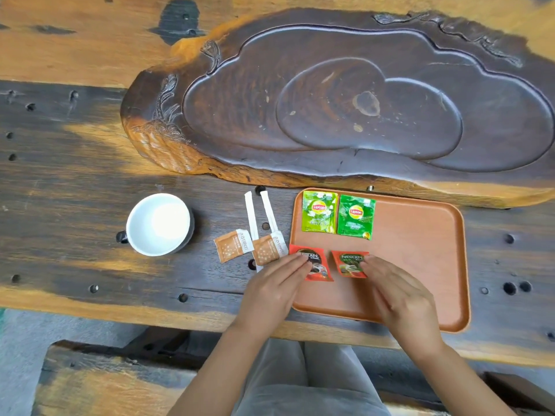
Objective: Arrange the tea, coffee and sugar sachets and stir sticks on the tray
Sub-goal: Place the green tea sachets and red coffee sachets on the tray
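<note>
Your two Nescafé coffee sachets (pixel 330 264) lie flat near the orange tray's (pixel 420 250) left edge, below both Lipton tea sachets (pixel 338 216), your left hand (pixel 276 292) and right hand (pixel 399 295) pressing flat fingertips on them, clamping nothing, apparently squaring the row.

- A weathered wooden table (pixel 75 181) is shown.
- Laid directly on it: carved tea board (pixel 345 94), orange tray (pixel 420 265), white cup (pixel 157 225), two sugar sachets (pixel 232 246), two stir sticks (pixel 250 214).
</note>
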### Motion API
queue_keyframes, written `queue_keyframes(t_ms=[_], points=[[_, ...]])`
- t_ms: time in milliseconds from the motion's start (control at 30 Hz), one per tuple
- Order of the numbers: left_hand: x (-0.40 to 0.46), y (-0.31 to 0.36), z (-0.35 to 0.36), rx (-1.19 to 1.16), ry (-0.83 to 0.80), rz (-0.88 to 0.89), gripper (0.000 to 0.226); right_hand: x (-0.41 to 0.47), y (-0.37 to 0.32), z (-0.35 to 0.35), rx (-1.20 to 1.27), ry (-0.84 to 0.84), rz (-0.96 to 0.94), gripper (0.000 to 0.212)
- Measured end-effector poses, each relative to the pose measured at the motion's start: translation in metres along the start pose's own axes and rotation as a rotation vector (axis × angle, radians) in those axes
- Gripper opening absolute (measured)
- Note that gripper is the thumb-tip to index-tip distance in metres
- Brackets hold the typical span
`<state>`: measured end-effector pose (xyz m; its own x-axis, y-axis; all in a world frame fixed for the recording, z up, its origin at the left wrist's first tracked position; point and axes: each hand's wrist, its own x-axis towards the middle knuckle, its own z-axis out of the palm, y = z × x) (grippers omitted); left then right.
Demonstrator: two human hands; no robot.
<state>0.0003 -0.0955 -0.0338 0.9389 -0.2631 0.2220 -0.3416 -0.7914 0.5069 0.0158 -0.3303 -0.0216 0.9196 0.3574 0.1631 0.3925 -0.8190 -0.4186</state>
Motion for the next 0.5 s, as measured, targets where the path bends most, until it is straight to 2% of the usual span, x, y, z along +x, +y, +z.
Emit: queue_keyframes(t_ms=[133,300,400,500], points=[[0.001,-0.004,0.012,0.01,-0.122,0.024,0.028,-0.015,0.006,0.006,-0.018,-0.039,0.001,0.04],[-0.003,-0.005,0.01,0.044,-0.288,-0.01,0.03,-0.025,0.005,0.021,0.014,-0.072,0.055,0.029],[-0.003,0.0,0.005,0.09,-0.324,-0.04,0.035,-0.025,0.0,0.023,0.026,-0.083,0.072,0.027],[-0.003,0.011,0.007,0.109,-0.342,-0.046,0.041,-0.021,-0.004,0.023,-0.002,-0.125,0.12,0.035]])
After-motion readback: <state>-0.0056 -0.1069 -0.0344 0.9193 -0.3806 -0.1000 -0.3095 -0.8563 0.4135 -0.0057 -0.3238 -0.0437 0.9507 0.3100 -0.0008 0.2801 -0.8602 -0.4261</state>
